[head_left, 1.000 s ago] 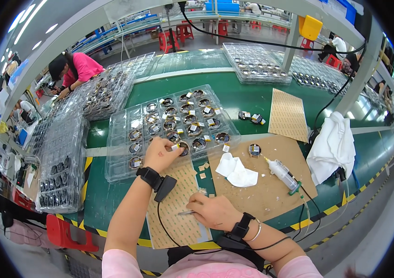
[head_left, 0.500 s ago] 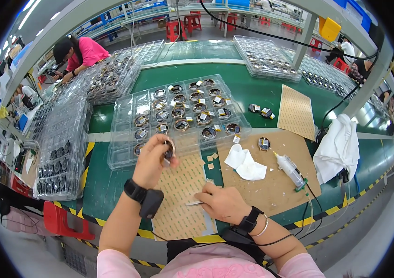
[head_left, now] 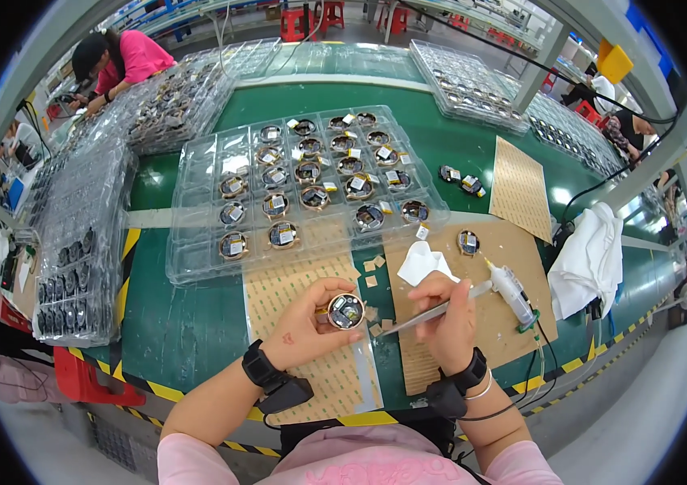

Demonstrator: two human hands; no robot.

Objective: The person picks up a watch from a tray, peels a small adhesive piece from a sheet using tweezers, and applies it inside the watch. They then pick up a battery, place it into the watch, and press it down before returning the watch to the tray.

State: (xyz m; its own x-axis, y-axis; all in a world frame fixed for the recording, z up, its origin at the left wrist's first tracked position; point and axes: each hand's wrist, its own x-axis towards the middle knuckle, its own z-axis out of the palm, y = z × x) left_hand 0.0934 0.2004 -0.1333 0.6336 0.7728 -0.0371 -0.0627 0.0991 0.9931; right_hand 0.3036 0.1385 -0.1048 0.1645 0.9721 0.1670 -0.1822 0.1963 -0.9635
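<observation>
My left hand (head_left: 303, 330) holds a round gold-rimmed watch case (head_left: 346, 311), its open side with the electronics facing up. Metal tweezers (head_left: 418, 320) are gripped in my right hand (head_left: 450, 322), their narrow tip pointing left, close to the case but apart from it. Under my left hand lies a tan sheet with green marks (head_left: 287, 291). Small tan squares (head_left: 371, 281) are scattered between it and the brown cardboard (head_left: 481, 352). Beyond my hands a clear plastic tray (head_left: 195, 212) carries several similar watch cases in its compartments.
On the cardboard are a white tissue (head_left: 422, 260), another watch case (head_left: 468, 242) and a syringe with a tube (head_left: 513, 295). White cloth (head_left: 590, 263) hangs at the right. Stacked trays (head_left: 77, 234) stand at left; a person in pink (head_left: 140, 58) works behind them.
My left hand has come down and right from the tray's edge, and the watch case now faces up. The right hand has risen off the tan sheet with the tweezers. The view has shifted slightly.
</observation>
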